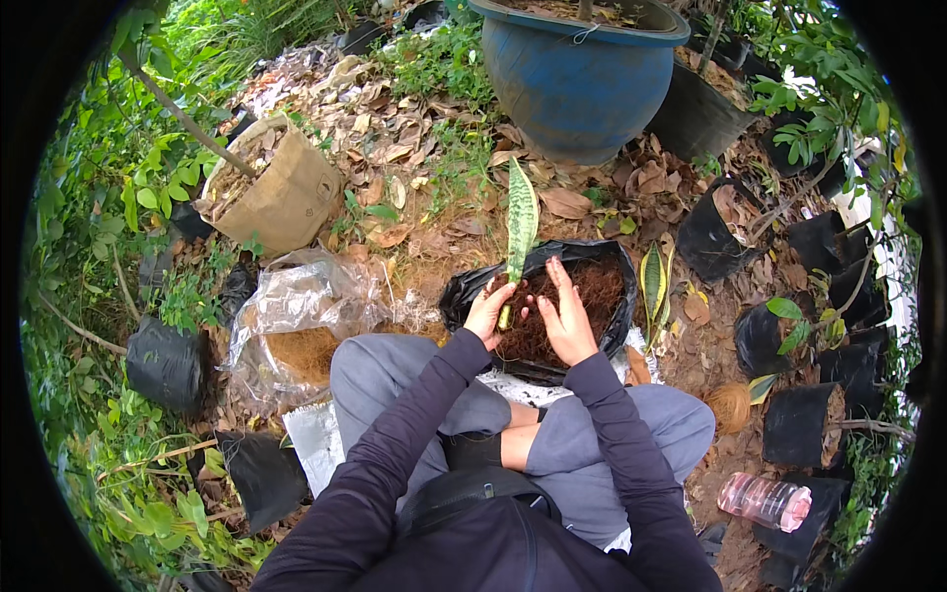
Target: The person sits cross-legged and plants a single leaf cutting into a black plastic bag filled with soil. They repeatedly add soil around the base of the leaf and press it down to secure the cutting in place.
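My left hand (484, 314) grips a snake plant leaf (522, 214) near its pale base, with dark, root-like clumps around it. The leaf stands nearly upright over a black plastic grow bag (462, 292) lying before my crossed legs. Brown fibrous potting mix, apparently with coconut fibre (595, 296), fills the bag's mouth. Over that mix my right hand (571, 318) is spread, palm facing the leaf, holding nothing. Whether its fingertips touch the mix is hard to tell. Right of the bag, another snake plant (654, 285) rests on the ground.
A clear plastic bag (296, 296) holding brown fibre lies at left, near a tan fabric pot (277, 192). A large blue pot (581, 81) stands ahead. Rightward are a fibre ball (729, 408), a pink-tinted bottle (762, 501) and several black grow bags (803, 425).
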